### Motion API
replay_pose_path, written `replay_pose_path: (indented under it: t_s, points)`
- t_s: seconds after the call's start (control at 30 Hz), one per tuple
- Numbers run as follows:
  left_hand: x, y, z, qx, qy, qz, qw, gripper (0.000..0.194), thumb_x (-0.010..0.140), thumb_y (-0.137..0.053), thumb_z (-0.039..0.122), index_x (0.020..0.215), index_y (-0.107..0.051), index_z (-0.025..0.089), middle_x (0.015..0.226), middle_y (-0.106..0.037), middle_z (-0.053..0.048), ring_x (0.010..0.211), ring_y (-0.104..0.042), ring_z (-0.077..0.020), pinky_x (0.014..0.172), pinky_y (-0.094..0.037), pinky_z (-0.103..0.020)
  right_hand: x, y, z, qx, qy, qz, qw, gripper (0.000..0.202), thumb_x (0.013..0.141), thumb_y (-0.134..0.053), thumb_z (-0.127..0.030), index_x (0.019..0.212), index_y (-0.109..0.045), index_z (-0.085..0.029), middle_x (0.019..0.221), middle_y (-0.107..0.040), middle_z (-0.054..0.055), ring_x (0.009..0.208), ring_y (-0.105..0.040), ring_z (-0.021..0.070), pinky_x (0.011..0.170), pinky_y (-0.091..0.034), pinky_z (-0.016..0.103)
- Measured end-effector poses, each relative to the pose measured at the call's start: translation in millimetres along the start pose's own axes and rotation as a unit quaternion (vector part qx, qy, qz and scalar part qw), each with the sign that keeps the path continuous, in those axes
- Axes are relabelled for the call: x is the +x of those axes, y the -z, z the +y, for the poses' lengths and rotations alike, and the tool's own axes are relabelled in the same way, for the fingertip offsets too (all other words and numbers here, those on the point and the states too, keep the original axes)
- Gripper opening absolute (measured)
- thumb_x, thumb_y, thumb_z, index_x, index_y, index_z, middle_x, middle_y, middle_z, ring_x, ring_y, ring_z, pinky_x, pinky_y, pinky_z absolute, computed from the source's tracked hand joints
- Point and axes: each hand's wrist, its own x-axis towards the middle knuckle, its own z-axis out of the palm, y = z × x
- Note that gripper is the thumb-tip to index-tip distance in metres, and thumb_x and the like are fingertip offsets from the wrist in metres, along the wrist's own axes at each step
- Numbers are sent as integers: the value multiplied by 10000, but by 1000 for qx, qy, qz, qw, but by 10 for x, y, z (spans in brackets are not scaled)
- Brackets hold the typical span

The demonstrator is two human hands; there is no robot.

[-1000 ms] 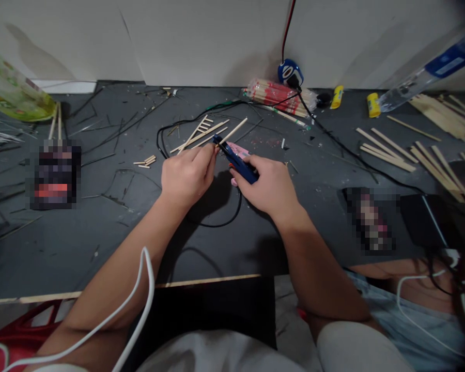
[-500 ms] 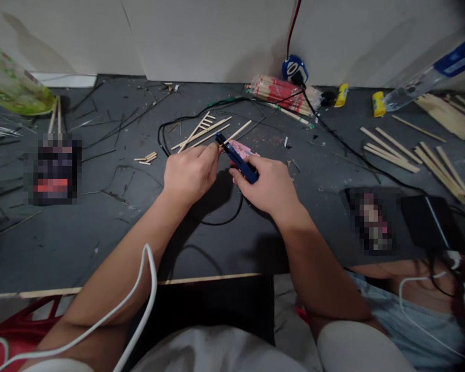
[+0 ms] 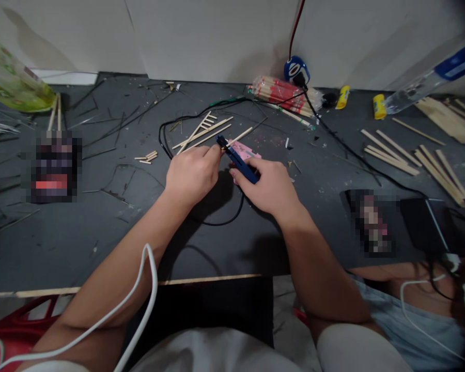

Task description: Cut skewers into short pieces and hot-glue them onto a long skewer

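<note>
Past the desk's (image 3: 62, 253) front edge, the right hand's (image 3: 273, 187) grip was closed round blue pliers (image 3: 243, 165), the left hand (image 3: 192, 173) pinching a wooden stick (image 3: 241, 136) at their tip, hiding the bite. This cut seemed unfinished; short pieces (image 3: 152, 155) apparently were done. Farther back, rungs (image 3: 208, 121) lined one rail (image 3: 194, 132), joints too small to judge.

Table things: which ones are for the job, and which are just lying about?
Probably for the job:
blue tool, in the right hand
wooden stick, at the left hand
ladder-shaped sticks, just beyond the left hand

Probably just lying about:
small yellow item, toward the back
clear bottle with a blue label, far right
</note>
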Motion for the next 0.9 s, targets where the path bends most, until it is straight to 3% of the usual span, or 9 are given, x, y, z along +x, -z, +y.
replay_pose_path:
  t_s: [0.2,0.4,0.67,0.9]
  points:
    - [-5,3,10,25,-21,12,999,357,1081,-428,303,962,-735,163,728,-688,-99,664,-628,-213,585,-306,-356,-15,-22,-42,-19,1,-2,1000,339,954,-646,-527,977,-789,-220,819,-777,97,733,-700,279,668,-413,372]
    - [-7,53,44,28,-12,-15,999,398,1102,-380,314,982,-725,157,754,-694,-104,695,-645,-211,603,-340,-353,-21,-22,-81,-84,-12,-7,996,298,973,-606,-459,892,-742,-207,817,-780,107,727,-704,282,651,-374,365]
    - [-4,26,6,38,-14,-29,999,347,1086,-414,282,1001,-724,152,788,-706,-114,704,-649,-223,592,-353,-360,-30,-41,-101,-65,7,-22,998,407,997,-562,-571,925,-729,-206,833,-776,100,738,-701,267,661,-374,357]
    - [6,39,23,48,-29,-15,998,340,1089,-417,272,1030,-728,146,785,-710,-109,713,-658,-223,602,-361,-364,-36,-57,-103,-83,0,-14,996,390,997,-565,-533,994,-739,-185,864,-779,121,741,-694,266,686,-413,365]
